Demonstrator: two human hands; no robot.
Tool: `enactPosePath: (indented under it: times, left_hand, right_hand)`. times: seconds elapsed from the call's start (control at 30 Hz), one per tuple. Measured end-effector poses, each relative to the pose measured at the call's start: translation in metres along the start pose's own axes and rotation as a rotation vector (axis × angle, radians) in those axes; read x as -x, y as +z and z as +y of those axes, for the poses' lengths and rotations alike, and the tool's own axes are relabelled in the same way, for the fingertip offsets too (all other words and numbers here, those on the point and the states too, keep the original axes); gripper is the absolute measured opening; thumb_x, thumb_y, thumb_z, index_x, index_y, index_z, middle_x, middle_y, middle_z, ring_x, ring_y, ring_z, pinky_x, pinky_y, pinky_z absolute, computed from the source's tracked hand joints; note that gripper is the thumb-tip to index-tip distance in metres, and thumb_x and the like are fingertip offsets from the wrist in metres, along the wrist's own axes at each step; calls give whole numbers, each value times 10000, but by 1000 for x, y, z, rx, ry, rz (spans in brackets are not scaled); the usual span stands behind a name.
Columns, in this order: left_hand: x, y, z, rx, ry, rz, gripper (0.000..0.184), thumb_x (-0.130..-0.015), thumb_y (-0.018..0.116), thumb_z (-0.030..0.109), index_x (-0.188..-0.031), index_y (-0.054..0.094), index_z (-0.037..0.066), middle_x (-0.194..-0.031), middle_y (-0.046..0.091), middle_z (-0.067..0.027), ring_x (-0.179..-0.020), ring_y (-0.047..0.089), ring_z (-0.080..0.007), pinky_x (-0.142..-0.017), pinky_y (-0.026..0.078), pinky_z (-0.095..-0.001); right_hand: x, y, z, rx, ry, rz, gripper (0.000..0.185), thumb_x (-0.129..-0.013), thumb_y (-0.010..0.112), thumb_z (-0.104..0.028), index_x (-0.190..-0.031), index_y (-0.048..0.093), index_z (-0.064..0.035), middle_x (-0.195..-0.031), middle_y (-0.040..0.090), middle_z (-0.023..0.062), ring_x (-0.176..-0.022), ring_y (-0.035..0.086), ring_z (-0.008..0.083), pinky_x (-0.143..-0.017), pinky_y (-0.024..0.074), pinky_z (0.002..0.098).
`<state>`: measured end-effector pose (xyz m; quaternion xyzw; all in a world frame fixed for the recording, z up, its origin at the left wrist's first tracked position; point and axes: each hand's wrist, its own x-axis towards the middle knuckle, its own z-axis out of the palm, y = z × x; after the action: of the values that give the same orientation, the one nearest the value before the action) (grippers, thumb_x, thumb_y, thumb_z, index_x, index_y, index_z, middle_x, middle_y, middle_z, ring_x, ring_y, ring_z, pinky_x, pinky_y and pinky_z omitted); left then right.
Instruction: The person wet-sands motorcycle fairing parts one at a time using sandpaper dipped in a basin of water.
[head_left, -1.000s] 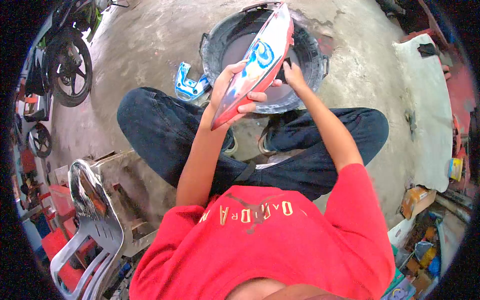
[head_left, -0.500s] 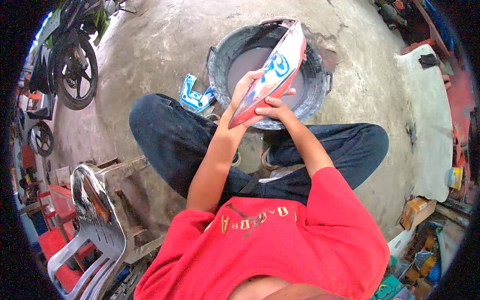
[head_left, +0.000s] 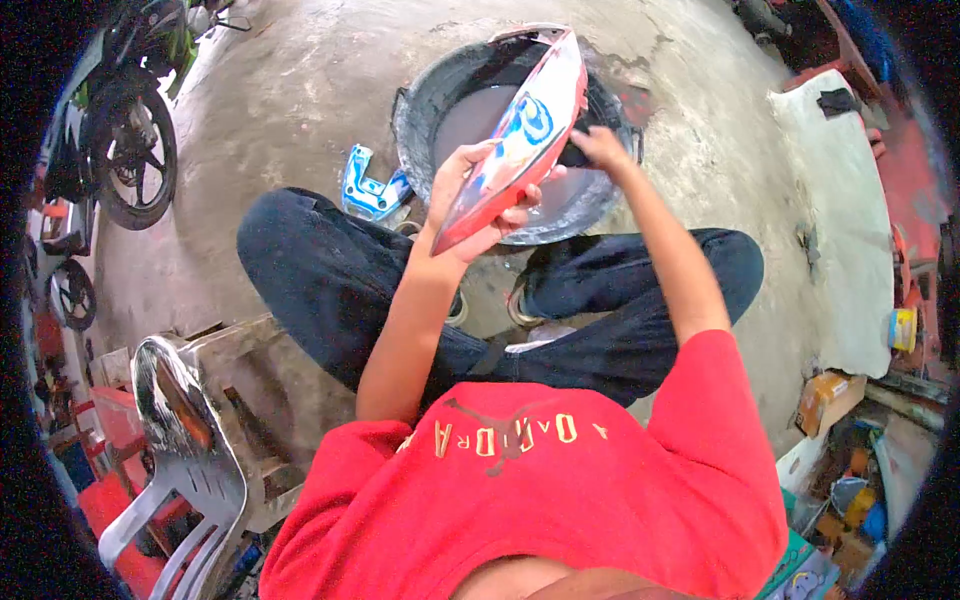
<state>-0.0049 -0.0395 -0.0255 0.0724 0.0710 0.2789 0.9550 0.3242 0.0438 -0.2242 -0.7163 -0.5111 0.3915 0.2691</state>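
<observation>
A long, pointed panel [head_left: 530, 125], red with white and blue patches, is tilted above a dark round tub [head_left: 412, 135] of greyish water. My left hand [head_left: 455, 195] is wrapped round its lower part, fingers on both sides. Beside the panel's right edge, over the tub, is my right hand [head_left: 603, 150], fingers closed around something dark that I cannot make out. A smaller blue and white piece [head_left: 372, 192] lies on the floor left of the tub.
My bent legs [head_left: 320, 275] flank the near side of the tub. A chair [head_left: 185, 440] and a wooden frame stand at lower left, a motorcycle wheel [head_left: 135, 155] at upper left. On the right are a pale slab [head_left: 845, 230], a cardboard box [head_left: 828, 402] and clutter.
Since half a second ago, my right hand has moved from the panel's lower end up to its right edge. My left hand keeps its hold on the panel.
</observation>
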Motion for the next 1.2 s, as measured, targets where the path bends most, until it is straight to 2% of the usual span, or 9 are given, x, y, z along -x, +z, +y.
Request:
enactPosePath:
  times: [0.07, 0.2, 0.33, 0.4, 0.5, 0.73, 0.83, 1.13, 1.2]
  left_hand:
    - [0, -1, 1, 104, -41, -34, 624, -952, 502, 369, -1429, 441, -29, -1259, 590, -305, -892, 655, -262, -668, 546, -313]
    - [1, -4, -3, 147, 2, -39, 670, -972, 506, 319, -1493, 306, -51, -1422, 439, -340, -1225, 537, -453, -969, 516, -516]
    - [1, -8, -2, 187, 33, -35, 663, -993, 488, 290, -1516, 271, -54, -1515, 363, -324, -1385, 391, -520, -1133, 376, -611]
    - [3, -3, -4, 150, 74, 23, 637, -1002, 482, 293, -1502, 302, -58, -1497, 395, -316, -1355, 430, -515, -1127, 381, -607]
    - [6, -3, -6, 138, 154, 66, 616, -1011, 479, 314, -1481, 347, -61, -1461, 445, -311, -1310, 478, -504, -1112, 396, -592]
    - [1, -2, -6, 97, 59, 127, 611, -1007, 485, 349, -1460, 391, -51, -1432, 480, -308, -1273, 517, -486, -1077, 426, -588]
    - [6, 11, -2, 88, 61, 162, 518, -1010, 476, 328, -1421, 469, 13, -1424, 523, -229, -1280, 520, -466, -1062, 443, -548]
    - [8, 14, 6, 145, 34, 79, 501, -1045, 431, 287, -1466, 384, 20, -1444, 486, -258, -1237, 537, -477, -495, 560, -276]
    - [10, 9, 6, 131, 50, 38, 469, -1056, 427, 279, -1466, 380, 55, -1425, 478, -241, -1177, 553, -434, -459, 542, -276]
  right_hand:
    - [15, -42, -35, 157, 39, 119, 459, -916, 677, -413, -1021, 699, 33, -888, 713, 99, -752, 676, 189, -679, 538, 361]
    - [81, -71, -123, 106, -156, 435, 411, -974, 633, -341, -1003, 686, 66, -844, 721, 93, -758, 611, 130, -704, 496, 318]
    - [120, -32, -169, -92, -563, 447, 265, -997, 548, -195, -1054, 700, 15, -896, 731, 187, -826, 716, 280, -746, 527, 369]
    - [145, -9, -182, 0, -630, 310, 265, -997, 567, -85, -1235, 654, -7, -1103, 720, 181, -999, 672, 184, -909, 505, 316]
    - [162, 9, -192, 197, -1009, 194, 483, -934, 527, 46, -1405, 537, -61, -1422, 546, 199, -1384, 481, 336, -1137, 387, 376]
    - [127, -16, -183, 97, -685, 182, 440, -954, 542, 24, -1384, 543, -65, -1378, 573, 223, -1085, 686, 359, -931, 537, 362]
    - [149, 1, -190, 188, -1042, 172, 505, -930, 557, 23, -1424, 509, -67, -1424, 531, 237, -1283, 575, 355, -1056, 462, 383]
    - [127, -16, -191, 104, -671, 191, 421, -978, 556, -54, -1398, 532, -72, -1372, 575, 233, -1231, 606, 357, -1018, 491, 383]
    - [144, -2, -194, 130, -989, 183, 443, -952, 554, -16, -1391, 538, -75, -1400, 559, 217, -1301, 558, 357, -1072, 456, 390]
